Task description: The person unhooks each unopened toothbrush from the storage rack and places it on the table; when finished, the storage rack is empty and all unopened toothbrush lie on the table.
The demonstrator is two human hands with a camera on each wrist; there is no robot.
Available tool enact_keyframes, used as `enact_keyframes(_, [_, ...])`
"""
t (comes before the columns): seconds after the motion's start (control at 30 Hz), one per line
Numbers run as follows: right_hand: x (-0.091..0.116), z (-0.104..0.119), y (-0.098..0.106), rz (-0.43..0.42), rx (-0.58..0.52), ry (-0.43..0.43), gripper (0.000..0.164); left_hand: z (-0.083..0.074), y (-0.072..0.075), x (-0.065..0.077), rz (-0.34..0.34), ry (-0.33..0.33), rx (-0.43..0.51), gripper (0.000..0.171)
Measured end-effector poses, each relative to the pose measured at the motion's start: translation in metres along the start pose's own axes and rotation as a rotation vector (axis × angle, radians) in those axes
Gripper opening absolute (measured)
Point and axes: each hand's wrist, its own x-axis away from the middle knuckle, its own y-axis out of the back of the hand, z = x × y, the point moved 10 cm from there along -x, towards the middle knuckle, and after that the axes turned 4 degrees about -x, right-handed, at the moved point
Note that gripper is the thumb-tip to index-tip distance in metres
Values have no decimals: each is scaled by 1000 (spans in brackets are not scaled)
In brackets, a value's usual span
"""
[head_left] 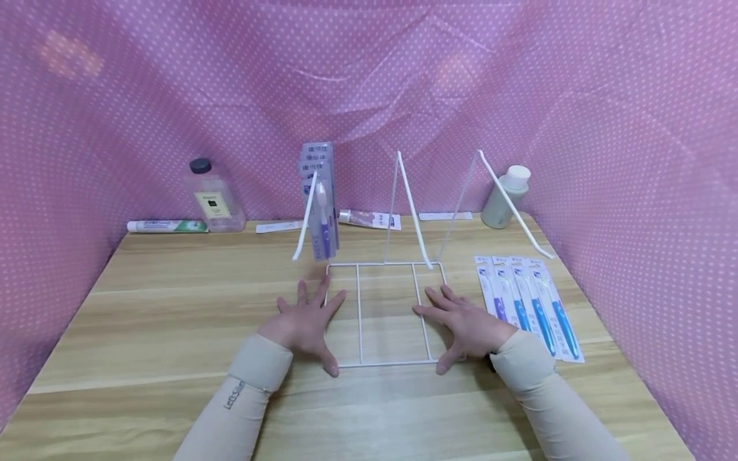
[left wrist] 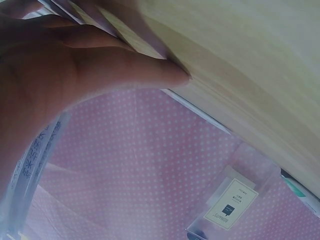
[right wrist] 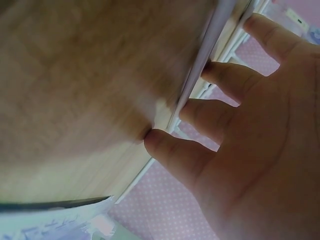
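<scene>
A white wire display rack [head_left: 389, 365] lies with its base flat on the wooden table, three long prongs rising and slanting toward me. My left hand [head_left: 302, 320] rests, fingers spread, at the base's left side. Over its right side my right hand [head_left: 469, 326] is spread the same way. Its fingertips touch a wire bar [right wrist: 200, 60] and the tabletop in the right wrist view. Several packaged toothbrushes [head_left: 325, 224] hang on the left prong; the other two prongs are bare. More packaged toothbrushes [head_left: 539, 307] lie in a row beside my right hand.
Along the back edge stand a pink bottle [head_left: 221, 208] with a black cap and a pale green bottle [head_left: 498, 205] with a white cap. Toothpaste tubes [head_left: 167, 226] and flat white items [head_left: 445, 216] lie between and beside them. Pink dotted cloth [head_left: 369, 77] encloses the table [head_left: 144, 320].
</scene>
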Motion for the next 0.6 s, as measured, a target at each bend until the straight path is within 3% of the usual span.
enact_keyframes(0.6, [1,3,-1,-5,14,-11,117,1,-1,2,-13,-18,6,152])
